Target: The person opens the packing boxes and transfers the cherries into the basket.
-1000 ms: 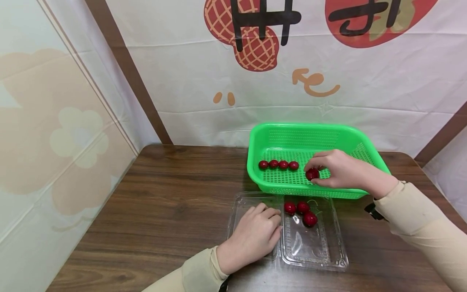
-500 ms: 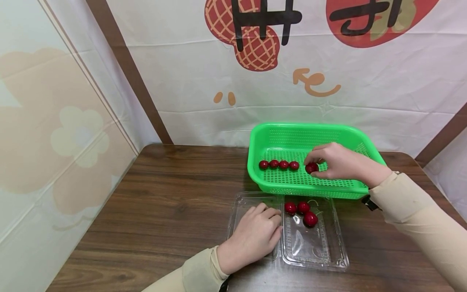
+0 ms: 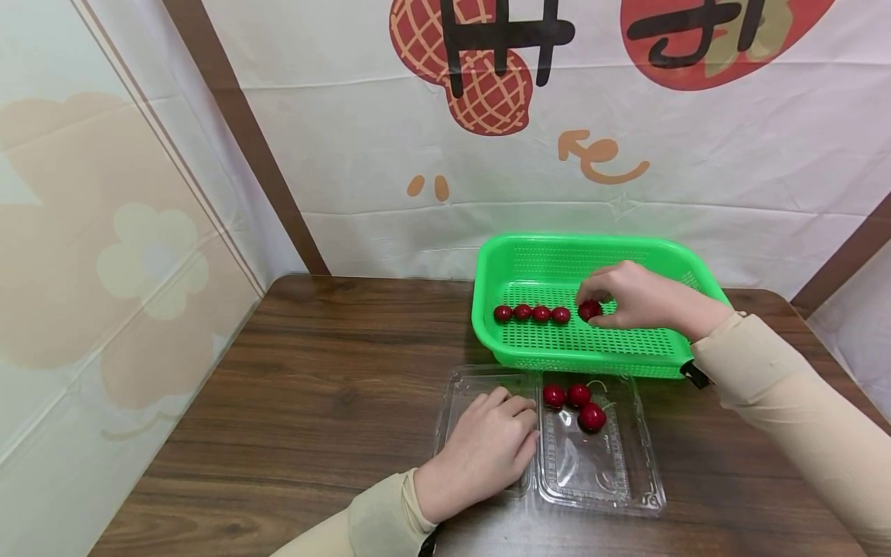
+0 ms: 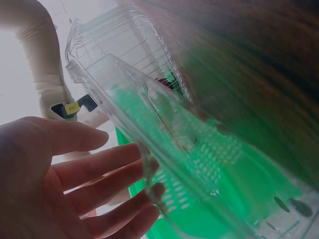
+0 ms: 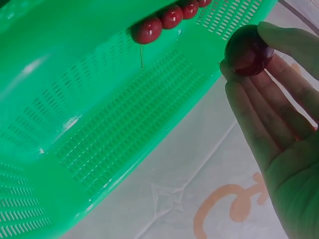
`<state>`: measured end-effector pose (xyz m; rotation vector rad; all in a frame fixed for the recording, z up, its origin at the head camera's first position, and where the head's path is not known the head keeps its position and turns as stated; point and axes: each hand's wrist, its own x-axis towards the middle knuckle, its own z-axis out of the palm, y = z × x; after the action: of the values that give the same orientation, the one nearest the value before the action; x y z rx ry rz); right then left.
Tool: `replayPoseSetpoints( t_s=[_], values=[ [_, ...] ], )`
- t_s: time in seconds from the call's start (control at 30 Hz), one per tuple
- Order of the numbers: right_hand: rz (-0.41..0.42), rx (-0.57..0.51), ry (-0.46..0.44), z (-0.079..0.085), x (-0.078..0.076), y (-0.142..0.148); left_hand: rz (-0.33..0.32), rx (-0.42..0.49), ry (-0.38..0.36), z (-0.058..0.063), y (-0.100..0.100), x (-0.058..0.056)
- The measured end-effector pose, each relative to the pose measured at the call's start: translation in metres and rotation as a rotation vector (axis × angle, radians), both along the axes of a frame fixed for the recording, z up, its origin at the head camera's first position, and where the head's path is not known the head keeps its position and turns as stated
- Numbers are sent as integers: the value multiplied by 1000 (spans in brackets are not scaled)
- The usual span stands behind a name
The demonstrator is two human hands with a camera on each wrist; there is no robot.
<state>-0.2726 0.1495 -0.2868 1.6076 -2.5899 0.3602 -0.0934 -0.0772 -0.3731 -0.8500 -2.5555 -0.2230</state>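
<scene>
Closest to me there's a pale beige sleeve (image 3: 390, 517), and out of it comes the left hand (image 3: 480, 449), fingers relaxed and not gripping anything, lying over the left half of a clear, rectangular, two-part plastic container (image 3: 592, 483). The left wrist view has those fingertips right at its thin edge. The container lies flat on the dark brown wood-grain worktop (image 3: 278, 418), right of the middle. Its right half has three glossy, dark red, round cherries (image 3: 592, 418) bunched by its back edge, with a couple of thin stems showing. Just behind that, by the worktop's back edge and nearer the back right corner than the back left, sits a bright green, perforated plastic basket (image 3: 592, 362). The right hand (image 3: 636, 298) reaches in over its right side, thumb and fingers pinching a single dark red cherry (image 3: 589, 311); can't tell if the fruit touches the basket floor. Just left of it, four more shiny red cherries (image 3: 541, 314) sit in a neat row running towards the basket's left wall. Behind it all hangs a whitish printed cloth (image 3: 334, 139).
</scene>
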Motion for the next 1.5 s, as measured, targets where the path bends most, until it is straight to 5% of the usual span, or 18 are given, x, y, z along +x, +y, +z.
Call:
replayPoseSetpoints(
  t_s=[1.5],
  values=[
    [-91,123,-138,-14,-50,-17,13,-9,-16,1,-2,0]
  ],
)
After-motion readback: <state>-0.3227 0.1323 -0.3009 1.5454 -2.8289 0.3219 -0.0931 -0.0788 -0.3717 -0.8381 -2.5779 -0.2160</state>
